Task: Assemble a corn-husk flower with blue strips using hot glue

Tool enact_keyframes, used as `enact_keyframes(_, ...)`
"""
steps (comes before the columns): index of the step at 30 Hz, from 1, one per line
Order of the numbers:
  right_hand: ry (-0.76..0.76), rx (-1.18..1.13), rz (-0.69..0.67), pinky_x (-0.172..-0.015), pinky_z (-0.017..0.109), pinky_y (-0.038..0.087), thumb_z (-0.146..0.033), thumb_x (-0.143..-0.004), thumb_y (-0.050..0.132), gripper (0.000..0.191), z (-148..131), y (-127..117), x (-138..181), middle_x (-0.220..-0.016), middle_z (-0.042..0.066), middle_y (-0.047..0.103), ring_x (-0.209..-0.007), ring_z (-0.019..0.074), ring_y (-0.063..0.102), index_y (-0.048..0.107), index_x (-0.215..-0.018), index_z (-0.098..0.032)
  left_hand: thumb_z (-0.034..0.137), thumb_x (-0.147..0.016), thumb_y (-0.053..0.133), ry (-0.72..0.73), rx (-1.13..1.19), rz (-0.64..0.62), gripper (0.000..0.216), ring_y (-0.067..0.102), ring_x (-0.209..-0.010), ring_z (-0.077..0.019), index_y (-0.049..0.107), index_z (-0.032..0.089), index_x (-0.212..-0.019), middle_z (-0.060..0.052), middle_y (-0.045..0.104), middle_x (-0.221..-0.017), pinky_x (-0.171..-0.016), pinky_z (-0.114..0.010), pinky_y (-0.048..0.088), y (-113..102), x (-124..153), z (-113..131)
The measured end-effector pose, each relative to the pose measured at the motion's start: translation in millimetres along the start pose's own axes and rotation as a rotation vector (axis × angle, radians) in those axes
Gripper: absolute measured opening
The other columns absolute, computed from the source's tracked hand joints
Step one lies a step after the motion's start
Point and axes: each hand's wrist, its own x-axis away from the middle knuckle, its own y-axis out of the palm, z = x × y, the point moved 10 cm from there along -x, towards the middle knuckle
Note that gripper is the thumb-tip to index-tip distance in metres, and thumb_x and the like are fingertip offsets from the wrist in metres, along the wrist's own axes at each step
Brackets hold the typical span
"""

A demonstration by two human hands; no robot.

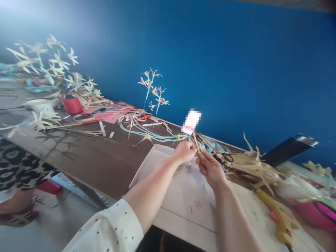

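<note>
A narrow tan strip of dried husk [195,140] stands upright between my two hands over a pale board [173,199]. My left hand [185,152] pinches it from the left with fingers curled in. From the right and slightly lower, my right hand [210,168] grips the same strip between thumb and fingers. The fingertips hide the strip's lower part. A pile of loose dried husks [244,162] lies just right of my right hand. Behind my hands a small white card [191,122] leans near the wall, its face blurred out.
A yellow glue gun [278,217] lies at the right near a pink pouch [315,213]. A black cylinder [290,148] tilts over the husks. Coiled pale-blue cords [139,131] and husk flowers [153,87] stand along the blue wall. Someone's patterned clothing [21,164] shows at left.
</note>
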Motion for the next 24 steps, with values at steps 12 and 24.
enact_keyframes(12,-0.114,0.161,0.316,-0.037,0.021,0.020,-0.049,-0.062,0.071,0.057,-9.7,-32.3,0.4,-0.058,0.000,0.059,-0.040,0.0057,0.033,0.066,-0.109,-0.016,0.032,-0.076,0.054,0.007,-0.098,-0.017,0.019,0.060,-0.068,-0.0157,0.063,0.018,-0.069,-0.004,0.069,-0.074,-0.064,-0.025,0.043,4.5,1.8,1.3)
enact_keyframes(24,-0.017,-0.017,0.003,-0.036,0.019,0.013,-0.041,-0.066,0.071,0.060,-3.7,-4.3,0.9,-0.063,0.000,0.061,-0.037,0.0035,0.028,0.055,-0.120,-0.019,0.028,-0.076,0.052,-0.022,-0.019,0.001,0.015,0.063,-0.076,-0.0162,0.065,0.019,-0.075,-0.003,0.070,-0.078,-0.070,-0.025,0.045,1.4,-0.2,-3.9)
